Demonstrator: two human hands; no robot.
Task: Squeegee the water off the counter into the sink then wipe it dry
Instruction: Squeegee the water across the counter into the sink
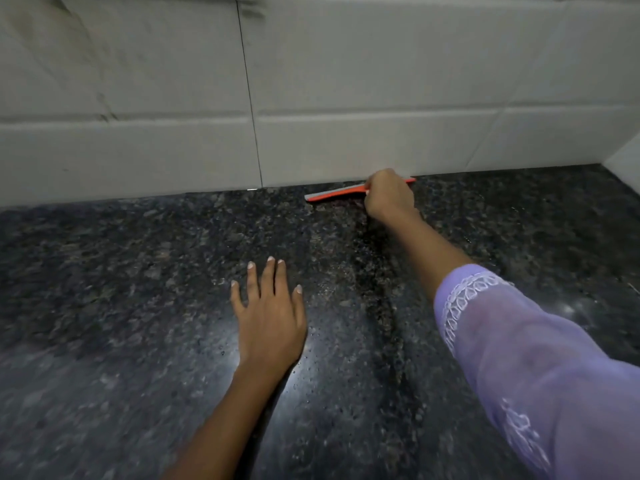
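Note:
An orange squeegee with a grey blade lies along the back of the dark speckled granite counter, right against the tiled wall. My right hand grips its handle, arm stretched far forward. My left hand rests flat on the counter in the middle, fingers spread. Small water droplets glisten on the stone around and between my hands. No sink and no cloth are in view.
A white tiled wall runs along the back of the counter and turns a corner at the far right. My purple sleeve with white trim covers the right forearm over the counter.

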